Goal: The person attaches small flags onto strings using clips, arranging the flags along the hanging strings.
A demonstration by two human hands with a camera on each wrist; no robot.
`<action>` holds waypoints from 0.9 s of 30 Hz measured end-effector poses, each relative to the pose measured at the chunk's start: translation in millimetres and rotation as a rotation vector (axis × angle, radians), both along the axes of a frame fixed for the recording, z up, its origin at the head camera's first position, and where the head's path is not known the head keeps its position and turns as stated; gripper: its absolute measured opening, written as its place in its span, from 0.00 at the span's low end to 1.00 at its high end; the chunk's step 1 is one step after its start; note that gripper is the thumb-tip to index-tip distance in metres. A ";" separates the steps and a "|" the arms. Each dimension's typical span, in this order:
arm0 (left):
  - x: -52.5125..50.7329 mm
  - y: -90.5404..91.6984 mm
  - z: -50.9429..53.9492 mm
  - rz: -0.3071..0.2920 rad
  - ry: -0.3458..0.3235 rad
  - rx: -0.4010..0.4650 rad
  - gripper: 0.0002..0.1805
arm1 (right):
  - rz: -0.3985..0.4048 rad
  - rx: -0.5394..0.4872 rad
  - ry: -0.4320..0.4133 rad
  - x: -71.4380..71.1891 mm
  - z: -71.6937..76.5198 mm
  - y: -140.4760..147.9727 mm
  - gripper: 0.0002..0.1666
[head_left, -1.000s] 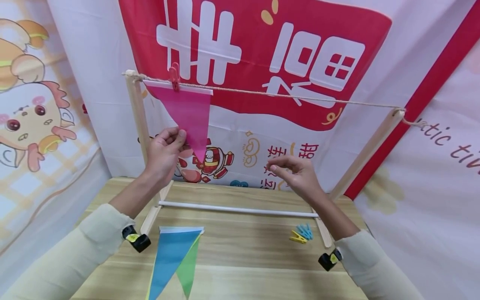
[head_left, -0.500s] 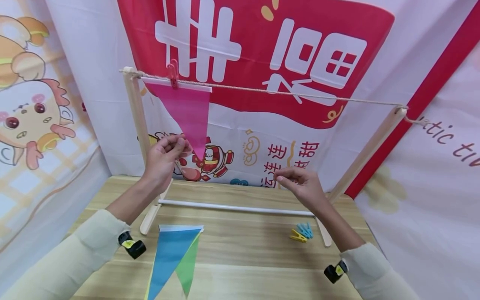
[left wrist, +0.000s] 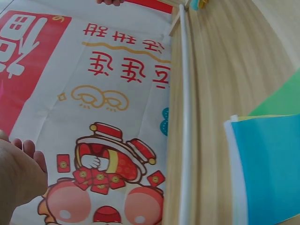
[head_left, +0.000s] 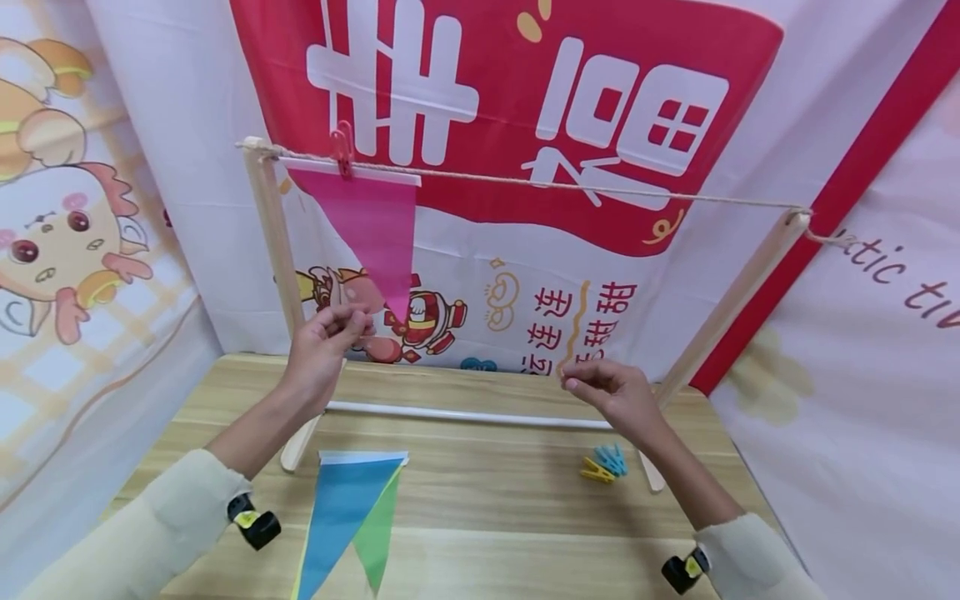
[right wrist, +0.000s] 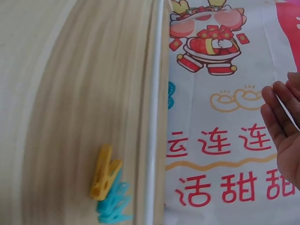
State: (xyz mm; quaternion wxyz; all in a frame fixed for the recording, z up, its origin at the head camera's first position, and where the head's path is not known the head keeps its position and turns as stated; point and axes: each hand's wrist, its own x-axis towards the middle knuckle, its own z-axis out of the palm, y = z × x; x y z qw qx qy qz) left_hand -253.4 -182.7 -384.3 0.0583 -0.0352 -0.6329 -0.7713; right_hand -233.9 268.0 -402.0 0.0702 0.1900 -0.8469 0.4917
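While a pink pennant (head_left: 378,221) hangs, left hand (head_left: 324,348) near, right hand (head_left: 613,396) apart

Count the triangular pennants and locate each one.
4 visible: pink pennant hanging from the string; on the table, blue pennant, green pennant partly beneath it, yellow pennant showing as slivers. More may be hidden.

wood-grain table (head_left: 480,508) | blue flag (head_left: 341,508), green flag (head_left: 378,525) | yellow clip (head_left: 597,471), blue clips (head_left: 611,459) | stand feet (head_left: 302,444)
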 end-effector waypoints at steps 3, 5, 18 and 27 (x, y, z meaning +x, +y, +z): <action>3.4 -2.8 -11.4 -0.005 -0.024 -0.026 0.17 | -0.028 0.054 -0.039 3.2 -6.8 5.8 0.12; 4.9 -4.3 -18.2 -0.010 -0.027 -0.039 0.16 | -0.046 0.074 -0.069 4.9 -11.6 8.9 0.12; 12.4 -6.7 -43.1 -0.014 -0.144 -0.169 0.20 | -0.070 0.139 -0.201 14.4 -40.9 24.7 0.16; 15.4 -10.7 -65.0 -0.004 -0.193 -0.222 0.22 | -0.075 0.136 -0.242 21.2 -61.3 35.0 0.18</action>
